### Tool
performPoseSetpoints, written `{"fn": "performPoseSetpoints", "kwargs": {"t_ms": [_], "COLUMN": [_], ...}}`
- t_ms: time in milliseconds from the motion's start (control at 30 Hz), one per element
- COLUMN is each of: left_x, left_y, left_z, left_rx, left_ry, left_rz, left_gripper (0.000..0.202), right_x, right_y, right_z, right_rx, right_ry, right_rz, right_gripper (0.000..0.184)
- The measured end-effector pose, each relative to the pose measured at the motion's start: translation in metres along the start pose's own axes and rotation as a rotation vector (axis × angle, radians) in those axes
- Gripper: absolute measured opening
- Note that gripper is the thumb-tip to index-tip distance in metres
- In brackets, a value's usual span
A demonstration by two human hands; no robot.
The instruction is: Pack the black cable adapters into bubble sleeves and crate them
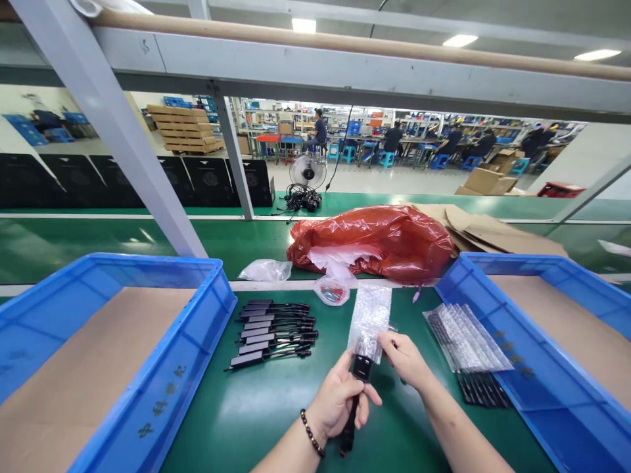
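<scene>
My left hand [340, 397] is closed around a small black device with a cable [362, 368], its cable end hanging down below my fingers. The device's top end sits in the mouth of a bubble wrap bag [372, 314]. At the bag's lower right edge, my right hand [405, 357] pinches the plastic. Left of my hands, several similar black devices with cables [269, 335] lie in a row on the green table [256, 420]. To the right, several bubble wrap bags [466, 335] overlap, with black cables sticking out of their lower ends.
A blue bin [197, 328] stands at the left, another blue bin [507, 355] at the right, both cardboard-lined. Behind are a red plastic bag [384, 240], a small clear bag with red pieces [331, 291] and cardboard sheets [507, 230]. People sit at far benches.
</scene>
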State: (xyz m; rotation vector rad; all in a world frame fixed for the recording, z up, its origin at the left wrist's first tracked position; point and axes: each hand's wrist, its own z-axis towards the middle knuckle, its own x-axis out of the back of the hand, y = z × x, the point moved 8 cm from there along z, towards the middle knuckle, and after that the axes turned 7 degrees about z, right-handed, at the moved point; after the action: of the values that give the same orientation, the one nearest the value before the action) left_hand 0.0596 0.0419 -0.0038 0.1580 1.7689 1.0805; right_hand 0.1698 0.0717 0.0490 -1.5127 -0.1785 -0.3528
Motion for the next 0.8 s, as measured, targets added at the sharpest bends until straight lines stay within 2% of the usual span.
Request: {"fn": "performPoseSetpoints", "kwargs": {"t_ms": [133, 267, 333, 400, 500, 633, 700, 800], "left_x": [0.004, 0.011, 0.012, 0.013, 0.012, 0.008, 0.007, 0.008], "left_y": [0.003, 0.006, 0.005, 0.004, 0.003, -0.004, -0.006, -0.008], "left_z": [0.001, 0.002, 0.002, 0.001, 0.001, 0.002, 0.002, 0.001], "left_rx": [-0.028, -0.064, -0.051, -0.027, -0.012, 0.028, 0.035, 0.046], "left_ry": [0.042, 0.136, 0.171, 0.204, 0.226, 0.151, 0.132, 0.146], "left_rz": [0.028, 0.049, 0.050, 0.053, 0.075, 0.074, 0.056, 0.019], "left_gripper": [0.065, 0.048, 0.037, 0.031, 0.031, 0.040, 0.045, 0.047], "right_x": [-0.010, -0.026, -0.028, -0.026, -0.023, -0.005, -0.002, -0.014], "right_y": [-0.006, -0.002, -0.004, -0.008, -0.007, -0.002, -0.002, -0.004], "right_z": [-0.006, -0.016, -0.016, -0.013, -0.010, -0.005, -0.006, -0.012], "right_rx": [-0.023, -0.143, -0.118, -0.058, -0.045, -0.108, -0.136, -0.156], "right_ry": [-0.190, -0.405, -0.405, -0.341, -0.303, -0.226, -0.259, -0.411], "right_rz": [-0.010, 0.017, 0.035, 0.050, 0.086, 0.157, 0.172, 0.176], "right_gripper": [0.042, 0.033, 0.033, 0.036, 0.041, 0.046, 0.047, 0.047]}}
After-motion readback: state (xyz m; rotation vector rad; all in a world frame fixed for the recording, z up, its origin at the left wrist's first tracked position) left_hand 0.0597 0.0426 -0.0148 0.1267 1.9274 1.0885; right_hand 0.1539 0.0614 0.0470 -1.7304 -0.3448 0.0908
